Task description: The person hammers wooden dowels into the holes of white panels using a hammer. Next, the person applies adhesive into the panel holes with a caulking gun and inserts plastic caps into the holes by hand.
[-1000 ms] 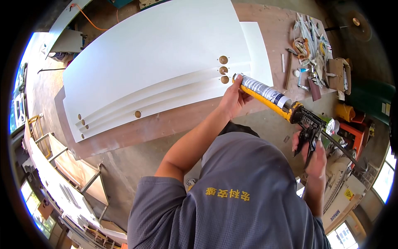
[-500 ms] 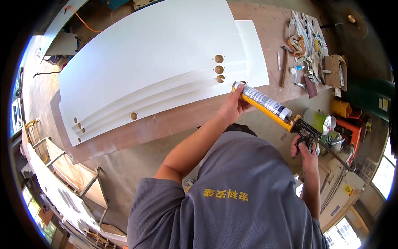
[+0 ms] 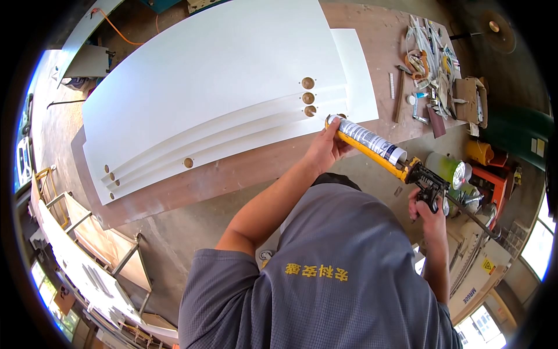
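Head view has the yellow-and-black caulking gun (image 3: 374, 153) right of centre in the frame, slanting from its front end near the middle down to its rod at lower right. Inside its yellow cradle lies a silver-and-white printed cartridge (image 3: 367, 138). My left hand (image 3: 326, 150) is clamped around the front of the gun, and my right hand (image 3: 429, 210) is wrapped around the black handle (image 3: 431, 195). The front end hangs over the edge of a large white panel (image 3: 215, 70), just beside the lowest of three round holes (image 3: 308, 98) in a column.

Beneath the panel spreads a brown worktable (image 3: 232, 180). At upper right lie a wooden-handled hammer (image 3: 400, 99), a tangle of pale strips (image 3: 427, 46) and an open cardboard box (image 3: 467, 93). Farther down, right of the handle, are a green-and-white container (image 3: 444, 166) and an orange-red metal frame (image 3: 498, 189).
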Tool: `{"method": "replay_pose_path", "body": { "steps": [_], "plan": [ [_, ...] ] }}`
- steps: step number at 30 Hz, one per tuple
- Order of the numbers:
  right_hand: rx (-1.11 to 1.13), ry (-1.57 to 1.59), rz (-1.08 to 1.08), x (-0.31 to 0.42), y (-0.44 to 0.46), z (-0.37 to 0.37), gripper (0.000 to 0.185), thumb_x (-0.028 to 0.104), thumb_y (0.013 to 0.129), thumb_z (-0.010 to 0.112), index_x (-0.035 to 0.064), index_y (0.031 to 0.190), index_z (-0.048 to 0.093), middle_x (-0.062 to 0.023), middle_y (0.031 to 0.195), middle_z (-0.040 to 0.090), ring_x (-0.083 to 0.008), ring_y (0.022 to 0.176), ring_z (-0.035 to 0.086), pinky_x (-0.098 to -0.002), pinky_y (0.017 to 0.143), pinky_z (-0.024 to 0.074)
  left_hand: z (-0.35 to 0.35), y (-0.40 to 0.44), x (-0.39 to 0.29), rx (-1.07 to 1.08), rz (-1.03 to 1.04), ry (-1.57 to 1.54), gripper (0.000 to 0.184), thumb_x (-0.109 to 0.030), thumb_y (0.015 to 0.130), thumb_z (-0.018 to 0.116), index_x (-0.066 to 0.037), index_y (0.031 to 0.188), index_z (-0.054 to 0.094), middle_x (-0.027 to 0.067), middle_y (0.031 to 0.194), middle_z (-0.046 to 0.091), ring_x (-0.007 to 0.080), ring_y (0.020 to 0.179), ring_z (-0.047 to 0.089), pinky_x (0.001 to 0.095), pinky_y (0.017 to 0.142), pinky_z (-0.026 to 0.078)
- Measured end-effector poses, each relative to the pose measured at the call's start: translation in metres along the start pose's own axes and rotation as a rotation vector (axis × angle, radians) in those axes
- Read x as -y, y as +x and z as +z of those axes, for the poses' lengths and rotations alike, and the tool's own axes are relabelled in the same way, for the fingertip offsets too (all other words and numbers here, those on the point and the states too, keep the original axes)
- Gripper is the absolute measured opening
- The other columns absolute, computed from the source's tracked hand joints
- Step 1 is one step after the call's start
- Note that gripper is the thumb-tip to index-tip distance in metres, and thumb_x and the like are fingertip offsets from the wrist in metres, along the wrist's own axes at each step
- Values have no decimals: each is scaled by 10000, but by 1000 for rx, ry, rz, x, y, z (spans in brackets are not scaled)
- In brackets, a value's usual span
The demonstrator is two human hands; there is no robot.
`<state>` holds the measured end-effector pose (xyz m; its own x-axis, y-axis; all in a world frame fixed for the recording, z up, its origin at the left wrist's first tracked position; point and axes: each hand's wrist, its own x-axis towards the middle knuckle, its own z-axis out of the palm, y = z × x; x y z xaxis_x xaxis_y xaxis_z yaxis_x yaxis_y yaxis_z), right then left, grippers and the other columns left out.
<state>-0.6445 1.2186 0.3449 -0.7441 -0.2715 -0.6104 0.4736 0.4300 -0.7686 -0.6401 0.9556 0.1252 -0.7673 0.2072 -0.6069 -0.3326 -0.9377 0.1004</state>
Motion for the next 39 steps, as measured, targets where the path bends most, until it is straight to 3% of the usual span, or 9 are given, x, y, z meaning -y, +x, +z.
{"method": "replay_pose_path", "body": {
  "steps": [2,5,9,12,14,17,20,25,39],
  "plan": [
    [28,-33,5,1,-1,-1,363,269,936,655,19,1173,544,-49,818,570,-135,700,539,-290,643,437,0,-1,0,-3,6,4,410,-398,1057,444,-29,1201,551,99,1047,638,218,975,669,374,873,591],
    [228,233,-252,14,4,9,1005,736,825,599,-43,1418,370,-103,1046,559,-178,939,526,-347,847,421,4,-2,-1,-11,16,7,421,-408,1055,444,-32,1206,558,96,1036,641,211,961,671,367,863,591],
    [187,322,-59,24,4,7,1033,760,837,551,-66,1429,362,-96,1017,559,-175,921,525,-332,848,424,5,-1,-3,-50,14,6,429,-417,1052,450,-40,1220,565,94,1040,644,206,958,672,363,863,589],
    [193,436,8,20,5,1,908,599,895,609,-62,1456,338,-95,1010,554,-179,914,521,-324,853,429,6,-5,-3,-97,-11,32,420,-415,1051,453,-42,1206,569,96,1053,647,211,966,672,364,870,586],
    [238,-16,-202,17,1,-7,661,350,947,617,-53,1418,387,-105,983,565,-192,897,542,-351,854,454,11,-12,1,-55,15,51,416,-414,1051,456,-41,1197,567,98,1054,652,215,970,672,367,871,586],
    [81,42,-85,25,-29,-20,465,195,934,593,-38,1316,464,-112,914,579,-208,835,571,-395,845,486,28,-16,11,37,0,97,400,-401,1050,465,-35,1182,559,101,1051,661,223,972,675,378,879,586],
    [-16,136,-36,6,-56,-41,334,182,942,560,-18,1204,505,-119,857,583,-217,780,588,-429,837,506,35,7,43,149,-127,105,368,-372,1046,486,-33,1174,547,97,1044,674,228,965,686,399,904,587],
    [-229,78,10,-17,-53,-33,186,144,959,547,17,1093,529,-58,728,547,-136,634,505,-281,598,417,35,28,65,123,-224,147,362,-382,1041,493,-45,1149,570,93,1051,679,213,952,697,380,875,603],
    [-295,66,37,-44,-31,-22,86,97,949,578,45,1006,539,-5,615,486,-101,516,451,-260,481,371,16,48,57,64,-224,225,362,-397,1043,482,-56,1103,590,90,1003,686,220,938,699,366,846,605]
  ]
}}
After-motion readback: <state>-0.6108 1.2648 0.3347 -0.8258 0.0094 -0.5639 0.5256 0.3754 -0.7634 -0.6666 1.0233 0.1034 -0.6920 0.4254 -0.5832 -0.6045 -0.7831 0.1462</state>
